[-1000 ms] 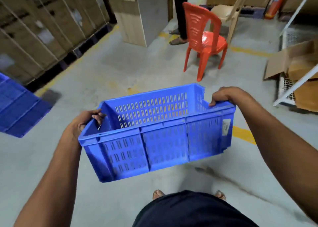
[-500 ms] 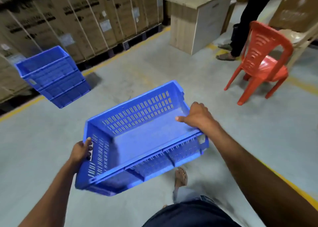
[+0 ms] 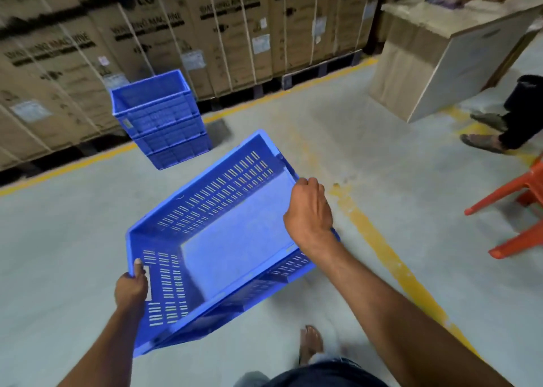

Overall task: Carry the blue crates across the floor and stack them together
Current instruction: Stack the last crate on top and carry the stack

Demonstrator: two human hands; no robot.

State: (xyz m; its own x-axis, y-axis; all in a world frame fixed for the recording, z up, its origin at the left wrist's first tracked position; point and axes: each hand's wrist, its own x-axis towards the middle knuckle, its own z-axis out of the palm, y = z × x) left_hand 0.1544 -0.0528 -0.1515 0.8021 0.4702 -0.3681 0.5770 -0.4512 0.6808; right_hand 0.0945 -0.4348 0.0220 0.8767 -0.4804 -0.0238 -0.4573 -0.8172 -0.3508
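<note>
So the blue crate (image 3: pixel 223 239) is up off the floor (image 3: pixel 338 128), held out in front of the person at about waist level, tipped so you look straight into its open top. Its long axis runs diagonally, from near left up to far right, and the far right corner aims roughly toward the middle of the floor. Nothing inside it, just the bare bottom and the slotted walls.

Left hand (image 3: pixel 131 288) is closed around the short end wall at the near left, thumb hooked over the rim beside the handle slot. Right hand (image 3: pixel 308 210) is curled tight over the rim at the opposite short end, knuckles up. Both hands have a full grip on the crate.

Further ahead and to the left sits a stack of blue crates (image 3: pixel 161 116) on the floor, right by a yellow floor line (image 3: pixel 390 257) and a wall of strapped cardboard boxes (image 3: pixel 205 28). The top one looks empty as far as I can see in. The stretch of floor between the carried crate and the stack is open.

Off to the right there's a desk (image 3: pixel 440 54) with another person's legs (image 3: pixel 517 116) beside it, and an orange plastic chair (image 3: pixel 517 210) poking in at the edge. The carrier's own foot (image 3: pixel 311 342) shows just below the crate.
</note>
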